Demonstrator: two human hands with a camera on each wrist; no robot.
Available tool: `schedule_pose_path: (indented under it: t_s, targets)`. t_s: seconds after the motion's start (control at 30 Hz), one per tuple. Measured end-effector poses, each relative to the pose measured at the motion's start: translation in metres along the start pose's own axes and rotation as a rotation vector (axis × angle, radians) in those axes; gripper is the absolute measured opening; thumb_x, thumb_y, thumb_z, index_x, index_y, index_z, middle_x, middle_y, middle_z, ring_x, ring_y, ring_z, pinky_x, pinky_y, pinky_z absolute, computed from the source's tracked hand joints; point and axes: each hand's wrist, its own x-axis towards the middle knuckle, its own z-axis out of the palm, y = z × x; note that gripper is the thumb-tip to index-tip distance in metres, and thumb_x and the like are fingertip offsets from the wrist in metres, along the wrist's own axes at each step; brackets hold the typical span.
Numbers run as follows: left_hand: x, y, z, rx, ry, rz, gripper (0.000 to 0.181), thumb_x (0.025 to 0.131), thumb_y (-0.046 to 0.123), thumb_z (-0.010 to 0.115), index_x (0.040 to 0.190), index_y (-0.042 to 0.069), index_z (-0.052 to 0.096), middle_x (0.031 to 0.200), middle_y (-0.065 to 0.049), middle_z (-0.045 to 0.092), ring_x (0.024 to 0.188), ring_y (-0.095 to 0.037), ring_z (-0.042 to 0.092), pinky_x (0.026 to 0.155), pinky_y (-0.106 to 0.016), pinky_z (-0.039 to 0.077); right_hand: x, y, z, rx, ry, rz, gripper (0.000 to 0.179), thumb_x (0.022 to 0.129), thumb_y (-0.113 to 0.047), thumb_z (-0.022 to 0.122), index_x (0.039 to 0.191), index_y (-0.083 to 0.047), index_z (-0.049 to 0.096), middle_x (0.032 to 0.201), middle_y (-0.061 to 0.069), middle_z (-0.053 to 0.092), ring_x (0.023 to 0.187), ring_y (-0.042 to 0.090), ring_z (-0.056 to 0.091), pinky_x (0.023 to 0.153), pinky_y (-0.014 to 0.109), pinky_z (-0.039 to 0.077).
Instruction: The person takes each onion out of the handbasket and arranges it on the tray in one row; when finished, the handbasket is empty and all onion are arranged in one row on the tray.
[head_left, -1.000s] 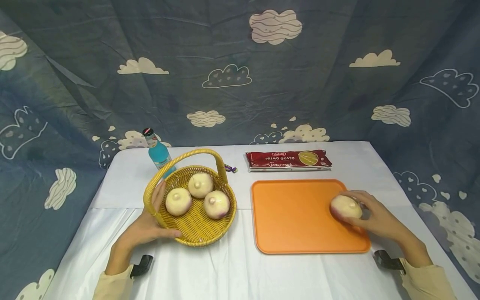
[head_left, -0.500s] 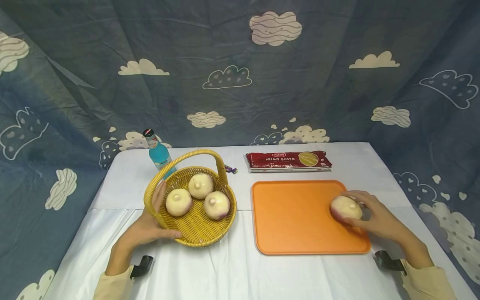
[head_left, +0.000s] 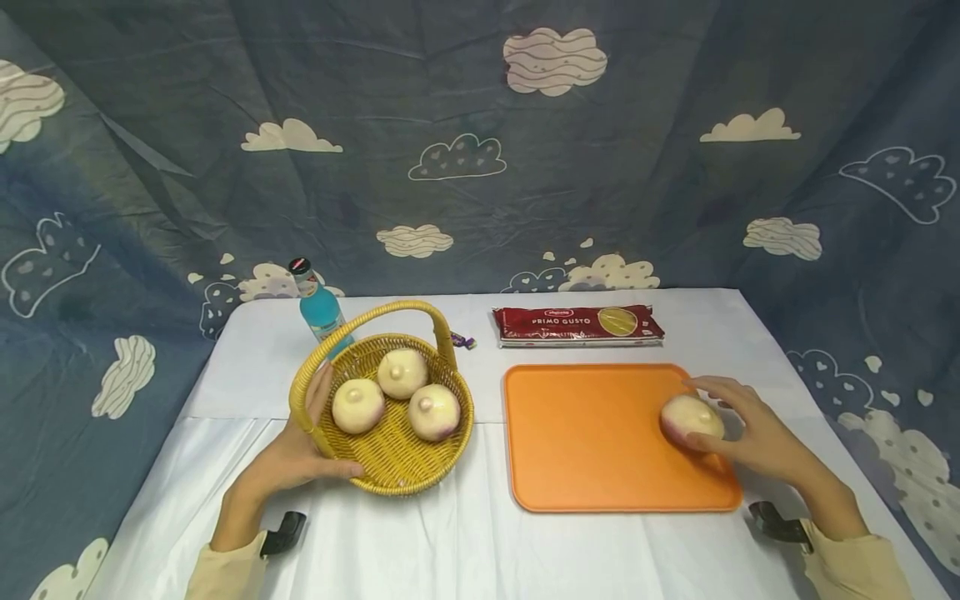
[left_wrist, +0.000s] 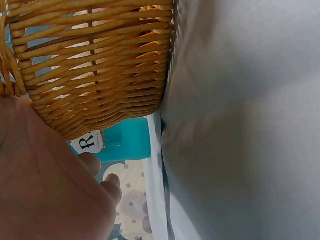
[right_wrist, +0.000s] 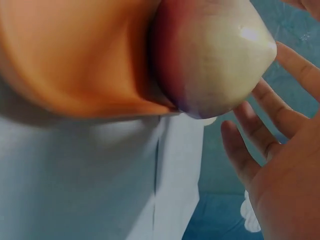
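A yellow wicker basket (head_left: pixel 405 462) stands on the left of the table, with several white-and-purple turnips (head_left: pixel 433 412) in it. My left hand (head_left: pixel 288 458) holds the basket's near-left side, thumb along the rim and fingers under the handle; the left wrist view has the palm against the weave (left_wrist: pixel 100 75). On the right part of an orange tray (head_left: pixel 585 442) rests one more turnip (head_left: pixel 688 419). Around it my right hand (head_left: pixel 757 433) is spread, thumb by its near side. In the right wrist view the fingers (right_wrist: pixel 280 112) are loosely extended behind the turnip (right_wrist: pixel 215 55).
Behind the basket stands a blue bottle (head_left: pixel 321 310) with a dark cap. A small purple-wrapped candy (head_left: pixel 463 340) lies to the basket's right. A red spaghetti packet (head_left: pixel 577 325) lies beyond the tray. Cloud-patterned cloth (head_left: pixel 465 83) hangs behind the table.
The right hand's fingers have spread slightly away from the turnip, which stays in place on the tray. The left hand and the basket have not moved; the head view has shifted slightly.
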Motion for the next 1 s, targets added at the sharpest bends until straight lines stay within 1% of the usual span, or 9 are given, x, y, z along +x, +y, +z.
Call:
schedule_pose_path:
  t_s: [0.13, 0.23, 0.3, 0.47, 0.57, 0.67, 0.77, 0.87, 1.0]
  targets:
    - [0.0, 0.0, 0.0, -0.006, -0.005, -0.007, 0.151, 0.06, 0.025, 0.098, 0.161, 0.018, -0.014, 0.167, -0.012, -0.019, 0.152, -0.042, -0.01, 0.114, -0.072, 0.007, 0.002, -0.003, 0.001, -0.024, 0.05, -0.073, 0.076, 0.08, -0.031, 0.086, 0.145, -0.014, 0.051, 0.145, 0.015, 0.047, 0.128, 0.033, 0.037, 0.109, 0.043, 0.041]
    - [0.001, 0.0, -0.001, -0.003, -0.006, -0.012, 0.151, 0.06, 0.026, 0.098, 0.161, 0.019, -0.014, 0.167, -0.01, -0.019, 0.152, -0.042, -0.01, 0.115, -0.072, 0.006, 0.005, -0.007, 0.002, -0.047, 0.085, -0.128, 0.077, 0.078, -0.029, 0.088, 0.145, -0.019, 0.052, 0.143, 0.01, 0.05, 0.125, 0.018, 0.036, 0.096, 0.015, 0.033]
    - [0.001, 0.0, -0.001, 0.003, -0.005, -0.013, 0.151, 0.059, 0.027, 0.098, 0.161, 0.018, -0.013, 0.167, -0.01, -0.019, 0.152, -0.042, -0.01, 0.115, -0.072, 0.006, 0.007, -0.009, 0.002, -0.05, 0.093, -0.148, 0.078, 0.077, -0.028, 0.088, 0.145, -0.021, 0.052, 0.142, 0.009, 0.051, 0.123, 0.015, 0.036, 0.097, 0.02, 0.034]
    - [0.002, -0.001, -0.001, 0.009, -0.005, -0.008, 0.151, 0.059, 0.027, 0.098, 0.161, 0.017, -0.012, 0.167, -0.012, -0.018, 0.152, -0.043, -0.01, 0.114, -0.074, 0.006, 0.01, -0.016, 0.002, -0.013, 0.066, -0.141, 0.08, 0.076, -0.025, 0.089, 0.146, -0.02, 0.051, 0.143, 0.015, 0.05, 0.125, 0.031, 0.036, 0.095, 0.071, 0.038]
    - [0.002, 0.0, -0.001, 0.004, -0.005, 0.0, 0.151, 0.059, 0.027, 0.098, 0.161, 0.016, -0.013, 0.167, -0.013, -0.018, 0.152, -0.044, -0.011, 0.114, -0.074, 0.005, 0.012, -0.022, 0.003, 0.01, 0.052, -0.147, 0.079, 0.075, -0.023, 0.089, 0.145, -0.02, 0.052, 0.144, 0.017, 0.048, 0.128, 0.038, 0.035, 0.094, 0.078, 0.032]
    - [0.002, 0.0, -0.001, -0.004, -0.006, 0.0, 0.151, 0.059, 0.026, 0.098, 0.161, 0.016, -0.013, 0.167, -0.012, -0.019, 0.152, -0.043, -0.011, 0.114, -0.074, 0.005, 0.014, -0.028, 0.005, 0.012, 0.064, -0.188, 0.078, 0.074, -0.019, 0.089, 0.144, -0.023, 0.053, 0.145, 0.015, 0.049, 0.129, 0.034, 0.034, 0.1, 0.074, 0.031]
    - [0.001, 0.0, -0.001, -0.006, -0.004, -0.012, 0.15, 0.059, 0.027, 0.098, 0.161, 0.018, -0.012, 0.167, -0.01, -0.019, 0.152, -0.042, -0.01, 0.114, -0.074, 0.006, 0.017, -0.032, 0.008, -0.006, 0.102, -0.255, 0.08, 0.072, -0.014, 0.09, 0.143, -0.026, 0.054, 0.143, 0.01, 0.052, 0.128, 0.017, 0.035, 0.11, 0.045, 0.029]
    - [0.0, 0.001, -0.001, 0.006, -0.002, -0.013, 0.15, 0.059, 0.029, 0.098, 0.161, 0.019, -0.011, 0.167, -0.01, -0.018, 0.152, -0.043, -0.01, 0.114, -0.075, 0.006, 0.02, -0.035, 0.012, -0.02, 0.132, -0.322, 0.082, 0.069, -0.007, 0.09, 0.141, -0.025, 0.056, 0.141, 0.007, 0.054, 0.125, 0.004, 0.034, 0.1, 0.022, 0.025]
    - [0.0, 0.0, -0.001, 0.012, 0.001, -0.011, 0.151, 0.059, 0.029, 0.098, 0.161, 0.018, -0.012, 0.167, -0.01, -0.018, 0.152, -0.043, -0.009, 0.113, -0.076, 0.007, 0.022, -0.042, 0.015, -0.038, 0.125, -0.355, 0.081, 0.069, -0.007, 0.09, 0.14, -0.024, 0.057, 0.14, 0.006, 0.054, 0.123, 0.005, 0.035, 0.098, 0.024, 0.028]
